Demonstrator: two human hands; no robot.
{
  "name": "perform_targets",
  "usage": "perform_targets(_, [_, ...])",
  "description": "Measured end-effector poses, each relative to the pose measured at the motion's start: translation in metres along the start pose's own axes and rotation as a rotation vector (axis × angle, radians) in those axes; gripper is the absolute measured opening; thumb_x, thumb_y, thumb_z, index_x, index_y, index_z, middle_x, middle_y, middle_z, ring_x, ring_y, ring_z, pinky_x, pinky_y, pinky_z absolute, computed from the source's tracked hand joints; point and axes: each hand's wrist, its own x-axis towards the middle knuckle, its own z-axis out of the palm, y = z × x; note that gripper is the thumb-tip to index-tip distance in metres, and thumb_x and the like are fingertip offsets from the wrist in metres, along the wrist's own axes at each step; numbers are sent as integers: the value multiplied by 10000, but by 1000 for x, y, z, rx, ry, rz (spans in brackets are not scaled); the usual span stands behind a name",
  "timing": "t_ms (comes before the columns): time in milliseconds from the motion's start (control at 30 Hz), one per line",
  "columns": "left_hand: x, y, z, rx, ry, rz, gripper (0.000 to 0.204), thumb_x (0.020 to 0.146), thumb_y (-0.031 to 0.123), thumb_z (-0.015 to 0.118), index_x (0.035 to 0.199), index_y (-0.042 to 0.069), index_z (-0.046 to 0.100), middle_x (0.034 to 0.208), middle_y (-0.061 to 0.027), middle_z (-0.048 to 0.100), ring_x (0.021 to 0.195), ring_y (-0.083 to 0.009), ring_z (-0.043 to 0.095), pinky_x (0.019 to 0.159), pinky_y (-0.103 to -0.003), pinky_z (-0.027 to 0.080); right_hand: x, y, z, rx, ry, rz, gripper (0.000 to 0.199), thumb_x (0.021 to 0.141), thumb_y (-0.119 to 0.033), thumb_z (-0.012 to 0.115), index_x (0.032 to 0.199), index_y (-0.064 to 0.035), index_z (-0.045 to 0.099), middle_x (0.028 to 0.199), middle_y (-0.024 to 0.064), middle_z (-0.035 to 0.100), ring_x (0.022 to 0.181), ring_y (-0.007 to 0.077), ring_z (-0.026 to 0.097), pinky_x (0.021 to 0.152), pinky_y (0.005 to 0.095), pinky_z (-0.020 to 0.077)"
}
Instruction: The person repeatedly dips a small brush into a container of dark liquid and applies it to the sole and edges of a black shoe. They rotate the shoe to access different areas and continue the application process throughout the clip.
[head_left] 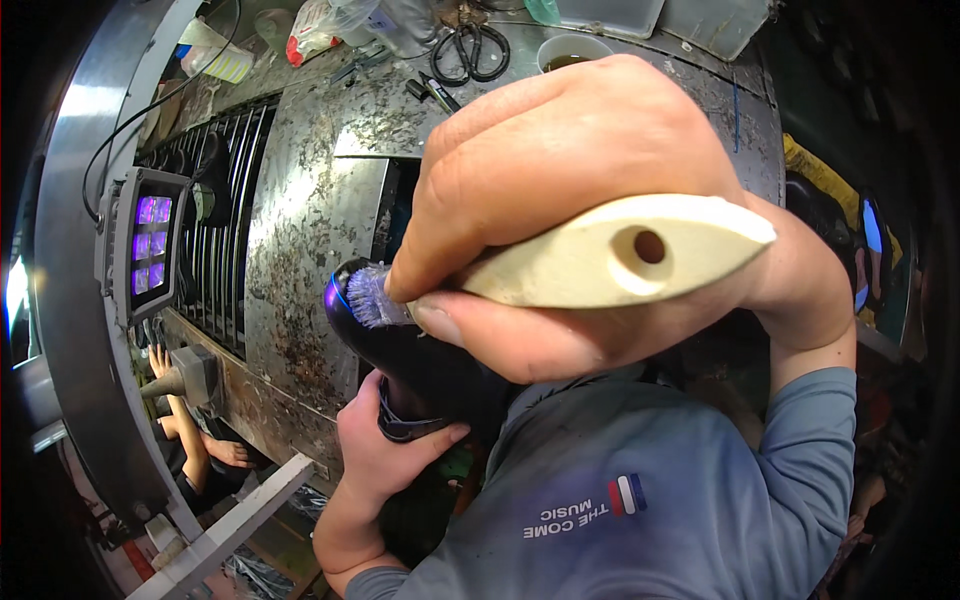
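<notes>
The scuffed metal bench (310, 250) fills the far side of my view, with a square lamp (150, 243) glowing purple at its left. The black shoe (425, 360) sits in front of the shirt, near the bench, its toe toward the lamp; whether it touches the bench I cannot tell.

My right hand (570, 150) closes around a brush (550, 260), thumb and fingers pinched low, next to the bristles (370, 297). My left hand (385, 440) grips the shoe around its back part, thumb on one side; some fingers are hidden. I judge this grip is what steadies the work, so the left wrist should turn the shoe while the right makes short, light strokes.

The bristles appear to meet the toe and splay a little there. I would ease the pressure so the tips do the work, follow the curve and overlap each pass. The big handle masks part of the shoe from me, so tilting it aside helps. A thin blue line edges the toe; mark or reflection, I cannot say.
</notes>
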Motion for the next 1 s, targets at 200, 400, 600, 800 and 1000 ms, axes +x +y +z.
perform_targets(200, [-1,10,2,-412,-108,-130,683,721,243,947,1246,-32,606,1071,-85,742,979,-146,699,899,-311,554,-6,3,2,-27,-83,81,84,796,-67,770,849,-9,740,758,110,707,663,267,691,587,340,569])
perform_targets(400, [-2,14,2,-661,-138,-192,652,791,211,895,1297,-37,568,1133,-88,706,1008,-156,680,912,-309,546,-13,2,7,20,-164,178,106,833,-89,770,889,-4,738,761,115,698,673,273,687,596,342,557])
perform_targets(600, [-2,11,4,-802,-128,-214,668,843,277,852,1335,-51,541,1162,-110,694,1024,-183,684,926,-334,550,-18,2,9,17,-247,238,113,846,-101,762,902,-7,738,775,113,699,678,269,690,598,345,557])
perform_targets(800, [0,16,6,-915,-136,-237,660,870,301,805,1343,-67,528,1193,-152,697,1061,-238,701,959,-382,564,-26,5,14,28,-260,243,109,844,-111,760,903,-22,740,777,106,702,679,271,692,599,346,564])
perform_targets(1000, [4,15,8,-920,-160,-215,801,903,435,738,1456,-62,439,1336,-195,630,1203,-302,655,1048,-416,522,-35,4,19,36,-267,292,80,840,-112,757,883,-48,733,757,83,692,663,263,683,588,348,560])
